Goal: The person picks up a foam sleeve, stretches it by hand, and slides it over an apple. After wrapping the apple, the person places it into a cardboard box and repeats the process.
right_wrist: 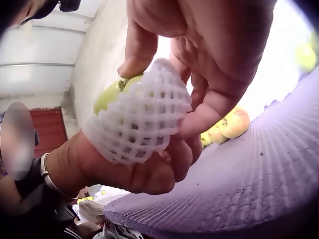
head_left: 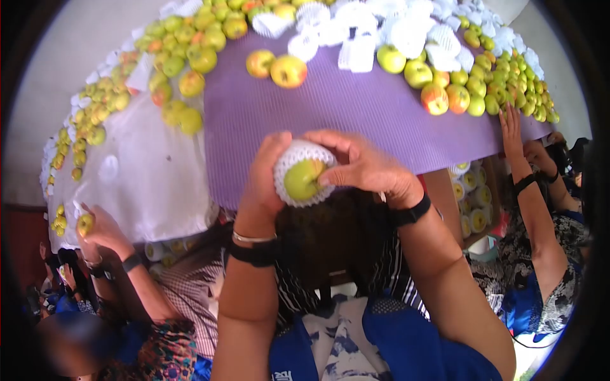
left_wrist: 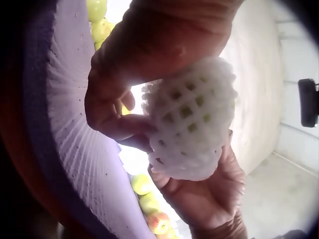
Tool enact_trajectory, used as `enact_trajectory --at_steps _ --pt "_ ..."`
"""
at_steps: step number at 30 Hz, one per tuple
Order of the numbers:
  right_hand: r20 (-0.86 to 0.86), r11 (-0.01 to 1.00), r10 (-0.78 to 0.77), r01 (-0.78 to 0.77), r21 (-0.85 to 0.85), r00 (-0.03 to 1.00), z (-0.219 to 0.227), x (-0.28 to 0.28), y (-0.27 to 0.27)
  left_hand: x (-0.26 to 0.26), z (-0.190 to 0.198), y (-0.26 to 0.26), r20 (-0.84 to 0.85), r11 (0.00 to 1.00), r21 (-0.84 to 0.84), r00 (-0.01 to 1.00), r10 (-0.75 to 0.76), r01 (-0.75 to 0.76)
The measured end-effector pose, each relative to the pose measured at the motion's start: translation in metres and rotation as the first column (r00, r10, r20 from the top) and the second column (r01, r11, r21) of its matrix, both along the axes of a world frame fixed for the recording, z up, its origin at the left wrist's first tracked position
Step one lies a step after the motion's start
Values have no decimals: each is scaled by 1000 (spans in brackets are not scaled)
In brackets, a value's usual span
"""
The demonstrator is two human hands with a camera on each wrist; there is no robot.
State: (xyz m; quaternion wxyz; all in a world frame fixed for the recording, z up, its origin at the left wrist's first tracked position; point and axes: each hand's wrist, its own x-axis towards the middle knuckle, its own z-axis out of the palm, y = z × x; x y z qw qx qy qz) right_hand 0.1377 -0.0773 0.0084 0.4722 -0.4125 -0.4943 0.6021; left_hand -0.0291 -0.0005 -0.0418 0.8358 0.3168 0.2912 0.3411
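Note:
A green apple (head_left: 304, 180) sits in a white foam net sleeve (right_wrist: 142, 117), its stem end bare and turned toward me. My left hand (head_left: 262, 184) cups the sleeved apple from the left, fingers curled about the net. From the right, my right hand (head_left: 376, 170) grips it, with the thumb on the apple by its stem and the other fingers along the net, as the right wrist view shows. In the left wrist view the net covers the near side of the fruit. Both hands hold it over the near edge of the purple ribbed mat (head_left: 267, 120).
Two loose apples (head_left: 289, 71) lie on the mat ahead. Heaps of apples (head_left: 184, 41) stand left and right, with white foam nets (head_left: 356, 32) at the back. Another person's hand (head_left: 105, 230) holds an apple at left; a hand (head_left: 510, 130) reaches the right heap. Boxed apples (head_left: 473, 197) sit below.

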Motion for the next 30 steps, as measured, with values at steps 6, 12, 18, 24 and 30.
enact_trajectory --at_steps 6,12,18,24,30 --pt "-81 999 38 -37 9 996 4 -8 -6 -4 34 -12 -26 990 -8 990 -139 139" --pt "-135 984 114 -131 -122 984 6 -6 -24 -30 47 9 -104 978 168 989 -108 125" --pt "168 894 410 -358 -271 897 -52 -24 -40 -59 46 18 74 966 240 990 -119 98" --pt "387 718 624 -303 -627 679 -182 -41 -65 -68 47 16 69 960 274 995 -73 51" --pt "600 739 659 -242 -628 454 -274 -55 -98 -69 45 14 15 955 296 999 -31 25"
